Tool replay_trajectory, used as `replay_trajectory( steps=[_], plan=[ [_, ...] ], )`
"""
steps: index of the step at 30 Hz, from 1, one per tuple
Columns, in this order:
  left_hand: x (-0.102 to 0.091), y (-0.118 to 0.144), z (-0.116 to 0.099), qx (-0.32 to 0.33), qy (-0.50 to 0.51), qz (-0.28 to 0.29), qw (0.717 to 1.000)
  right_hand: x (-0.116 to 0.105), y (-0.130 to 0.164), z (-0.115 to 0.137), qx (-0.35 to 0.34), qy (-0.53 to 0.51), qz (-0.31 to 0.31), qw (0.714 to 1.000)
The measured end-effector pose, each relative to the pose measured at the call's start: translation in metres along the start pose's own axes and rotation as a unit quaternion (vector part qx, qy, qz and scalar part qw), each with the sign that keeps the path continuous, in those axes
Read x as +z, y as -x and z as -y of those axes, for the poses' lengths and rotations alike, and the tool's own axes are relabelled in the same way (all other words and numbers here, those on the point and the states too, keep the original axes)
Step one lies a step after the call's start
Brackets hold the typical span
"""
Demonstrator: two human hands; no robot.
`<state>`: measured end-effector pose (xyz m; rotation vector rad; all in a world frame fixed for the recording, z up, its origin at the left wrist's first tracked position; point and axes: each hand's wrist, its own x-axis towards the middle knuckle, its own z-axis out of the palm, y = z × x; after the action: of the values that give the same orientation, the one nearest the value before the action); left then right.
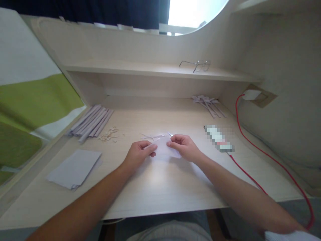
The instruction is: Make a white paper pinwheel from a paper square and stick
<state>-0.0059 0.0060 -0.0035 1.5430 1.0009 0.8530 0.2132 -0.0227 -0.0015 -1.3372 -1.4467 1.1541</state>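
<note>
Between my two hands, above the middle of the desk, is a white sheet of paper [162, 147]. My left hand [141, 152] pinches its left edge between thumb and fingers. On the right edge, my right hand [184, 146] grips the sheet with thumb and bent forefinger. Just behind the paper lie thin white paper strips [151, 136]. A narrow metal point [170, 134] shows beside my right fingers; the rest of that tool is hidden, so I cannot tell whether my hand touches it.
Rolled paper tubes [91, 122] and curled scraps [109, 134] lie at left, behind a paper stack [75, 168]. Folded paper pieces [209, 104] lie back right. A phone [218, 138] with a red cable [248, 174] is at right. Glasses [200, 65] rest on the shelf [150, 68].
</note>
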Motion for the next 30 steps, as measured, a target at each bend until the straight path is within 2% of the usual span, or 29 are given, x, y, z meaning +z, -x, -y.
replay_trajectory(
  steps=[3,8,11,17,23,30],
  plan=[
    [-0.005,-0.003,0.001,0.009,0.013,-0.016,1.0,-0.005,0.0,-0.003,0.009,-0.017,0.015,1.0],
    [-0.003,-0.004,0.003,0.017,0.072,-0.039,0.997,-0.006,0.007,0.002,0.028,-0.026,0.101,0.994],
    [0.0,-0.002,0.002,0.017,0.11,-0.034,0.993,-0.003,0.01,0.005,0.025,-0.029,0.094,0.995],
    [0.003,0.002,0.005,0.029,0.116,0.026,0.992,0.0,0.013,0.01,0.014,-0.024,0.094,0.995],
    [-0.001,0.0,0.009,0.05,0.106,-0.011,0.993,-0.01,0.01,0.007,0.003,-0.026,0.106,0.994],
    [0.005,0.002,0.008,0.039,0.085,-0.01,0.996,-0.001,0.017,0.009,-0.003,-0.017,0.117,0.993]
  ],
)
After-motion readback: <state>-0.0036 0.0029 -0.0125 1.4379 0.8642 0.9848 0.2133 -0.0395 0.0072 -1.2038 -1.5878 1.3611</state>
